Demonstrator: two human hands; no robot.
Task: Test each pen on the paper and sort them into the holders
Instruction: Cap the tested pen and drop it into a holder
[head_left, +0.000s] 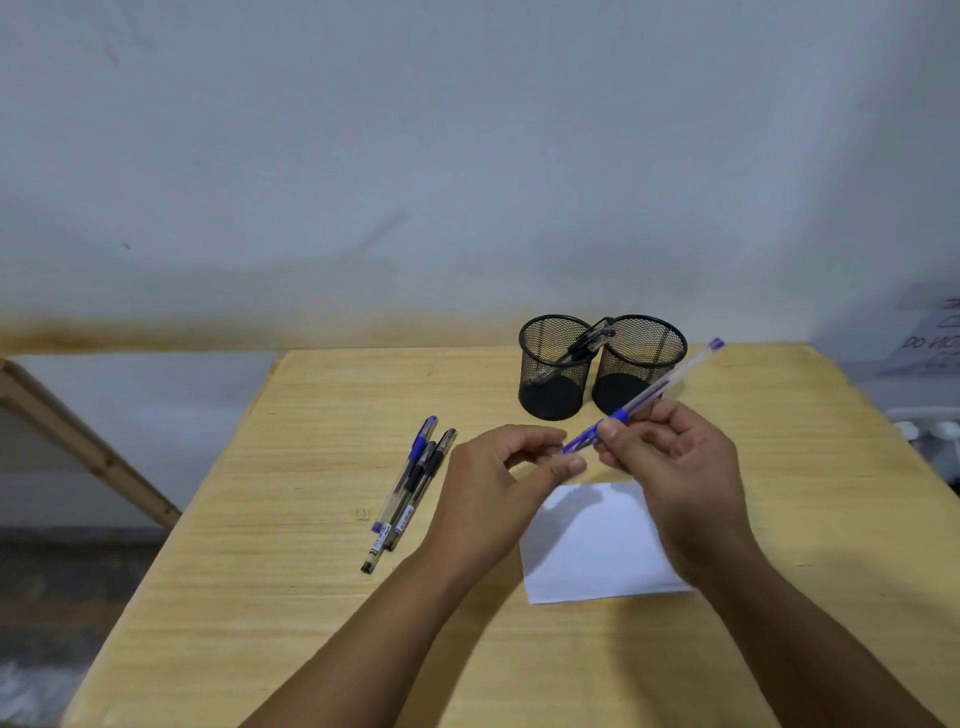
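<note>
Head view: above the paper (597, 545), the right hand (670, 467) pinches a blue pen (660, 389) by its barrel while the left hand (498, 488) pinches its cap end between thumb and forefinger. A jerky pull could fling the cap off the table (311, 415). Three pens (410, 493) wait left of the paper; beyond it, two holders (602, 364) — the left already holds pens, so a mix-up seems possible.

Both hands grip a blue pen (654, 392) above the paper (592, 545) — two mesh holders (550, 364) behind
</note>
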